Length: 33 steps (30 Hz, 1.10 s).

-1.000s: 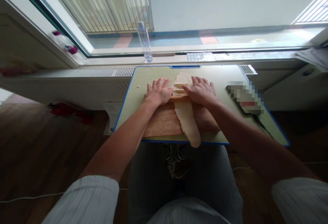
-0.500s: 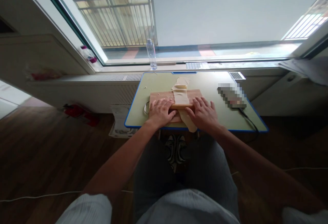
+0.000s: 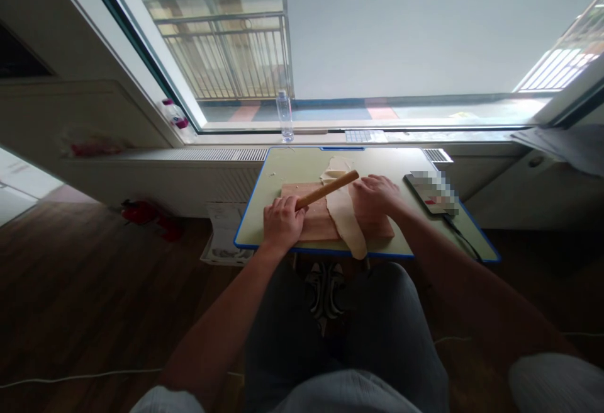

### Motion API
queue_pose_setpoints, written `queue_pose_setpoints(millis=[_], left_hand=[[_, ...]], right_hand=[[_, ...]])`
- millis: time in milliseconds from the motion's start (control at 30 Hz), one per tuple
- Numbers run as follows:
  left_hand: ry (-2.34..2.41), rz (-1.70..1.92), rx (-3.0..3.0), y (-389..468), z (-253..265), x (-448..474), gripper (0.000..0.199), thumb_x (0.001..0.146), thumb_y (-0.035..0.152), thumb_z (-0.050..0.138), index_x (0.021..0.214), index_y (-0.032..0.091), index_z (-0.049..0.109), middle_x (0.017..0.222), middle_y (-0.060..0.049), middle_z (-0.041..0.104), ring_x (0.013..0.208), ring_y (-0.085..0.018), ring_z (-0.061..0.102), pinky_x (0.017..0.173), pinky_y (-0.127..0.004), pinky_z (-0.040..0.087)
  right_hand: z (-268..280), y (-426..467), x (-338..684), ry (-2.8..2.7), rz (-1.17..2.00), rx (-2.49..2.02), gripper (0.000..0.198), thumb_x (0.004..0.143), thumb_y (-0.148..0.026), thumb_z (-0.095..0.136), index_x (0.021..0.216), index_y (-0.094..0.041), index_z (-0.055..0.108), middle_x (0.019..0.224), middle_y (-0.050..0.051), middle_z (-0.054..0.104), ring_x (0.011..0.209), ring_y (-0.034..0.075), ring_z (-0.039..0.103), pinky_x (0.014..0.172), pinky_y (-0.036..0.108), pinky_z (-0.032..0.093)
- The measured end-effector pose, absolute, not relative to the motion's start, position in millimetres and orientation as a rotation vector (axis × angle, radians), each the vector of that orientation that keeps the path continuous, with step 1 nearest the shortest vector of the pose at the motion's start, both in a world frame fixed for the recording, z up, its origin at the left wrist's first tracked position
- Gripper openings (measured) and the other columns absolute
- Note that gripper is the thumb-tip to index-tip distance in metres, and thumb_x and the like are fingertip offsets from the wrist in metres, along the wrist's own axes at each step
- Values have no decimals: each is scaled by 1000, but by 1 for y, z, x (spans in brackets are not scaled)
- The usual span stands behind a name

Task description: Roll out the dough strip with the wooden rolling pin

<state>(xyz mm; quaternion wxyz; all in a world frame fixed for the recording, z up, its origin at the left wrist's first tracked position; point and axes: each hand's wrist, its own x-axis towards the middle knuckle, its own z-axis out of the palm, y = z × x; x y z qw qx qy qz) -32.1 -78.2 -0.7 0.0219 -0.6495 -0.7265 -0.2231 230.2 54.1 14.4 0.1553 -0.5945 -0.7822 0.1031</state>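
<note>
My left hand [image 3: 283, 221] is wrapped round one end of a wooden rolling pin [image 3: 330, 187], whose other end slants up and away to the right. Beneath the pin runs a long pale strip of dough [image 3: 346, 214], lying across a wooden board [image 3: 317, 229]. Its near end droops past the front edges of board and table. My right hand [image 3: 381, 194] is over the board's right part, palm down, fingers stretched toward the dough's right edge. Whether its fingertips touch the dough is unclear.
The board lies on a small green, blue-edged table [image 3: 268, 183]. At right is a partly blurred dark device [image 3: 419, 191] with a black cable [image 3: 461, 237]. A clear bottle [image 3: 285, 117] stands on the windowsill. On the floor at left is a red fire extinguisher [image 3: 139, 211].
Both hands were on the rolling pin, pressing it flat over the dough. My right hand has let go and moved up beside the dough; the left has lifted the pin and tilted it.
</note>
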Motion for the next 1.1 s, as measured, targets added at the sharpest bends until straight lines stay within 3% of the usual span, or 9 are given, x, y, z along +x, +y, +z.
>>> queue_pose_setpoints(millis=[100, 167, 267, 367, 500, 633, 833, 1000, 1100], left_hand=[[-2287, -717, -1982, -80, -5, -40, 24, 103, 40, 64, 121, 25, 69, 122, -11, 78, 119, -32, 67, 98, -44, 48], [-2302, -734, -1968, -80, -6, -45, 23, 103, 40, 64, 120, 25, 69, 122, -11, 79, 119, -32, 67, 98, -44, 48], [-2305, -758, -1946, -79, -7, -50, 24, 104, 41, 64, 119, 24, 69, 122, -11, 78, 118, -31, 67, 99, -43, 49], [-2294, -782, -1925, -78, -7, -55, 26, 105, 42, 62, 120, 23, 69, 121, -11, 78, 117, -31, 68, 99, -43, 49], [-2273, -810, -1919, -79, -8, -57, 29, 106, 44, 60, 123, 22, 68, 121, -11, 78, 116, -31, 68, 100, -43, 49], [-2258, -825, -1925, -80, -9, -57, 30, 106, 44, 60, 123, 22, 68, 120, -12, 78, 115, -32, 69, 99, -43, 49], [-2250, -879, -1905, -85, -9, -58, 32, 106, 47, 58, 123, 23, 68, 118, -12, 79, 116, -32, 68, 100, -44, 50], [-2241, -906, -1897, -87, -10, -59, 31, 106, 47, 57, 124, 23, 68, 119, -11, 79, 115, -32, 69, 101, -44, 50], [-2232, -926, -1896, -88, -10, -59, 31, 106, 46, 57, 123, 23, 68, 118, -11, 79, 115, -31, 69, 101, -44, 50]], right_hand=[[10, 73, 209, -2329, 352, -1727, 57, 103, -71, 47, 116, -26, 80, 140, 13, 72, 139, 38, 55, 117, 62, 38], [9, 88, 198, -2351, 409, -1714, 55, 99, -73, 54, 104, -25, 82, 123, 12, 77, 128, 37, 62, 111, 56, 44], [8, 112, 188, -2305, 593, -1741, 48, 94, -69, 64, 93, -25, 82, 92, 7, 79, 100, 30, 71, 89, 40, 52], [8, 128, 186, -2273, 729, -1779, 40, 89, -63, 73, 87, -24, 83, 76, 4, 74, 82, 25, 70, 73, 33, 50], [8, 130, 185, -2228, 731, -1733, 23, 79, -44, 87, 94, -26, 85, 76, 1, 75, 78, 22, 70, 72, 32, 51], [7, 121, 187, -2159, 649, -1605, 13, 82, -36, 85, 90, -25, 85, 82, 2, 77, 83, 22, 70, 79, 33, 53], [5, 118, 192, -1944, 995, -1425, 19, 83, -37, 86, 91, -21, 81, 75, 1, 73, 62, 14, 62, 61, 28, 49], [12, 110, 188, -1843, 1230, -1383, 18, 87, -34, 85, 92, -21, 74, 63, -2, 64, 56, 14, 61, 56, 26, 52], [19, 102, 185, -1894, 1235, -1423, 28, 79, -24, 89, 101, -21, 72, 66, -3, 65, 55, 14, 60, 53, 26, 52]])
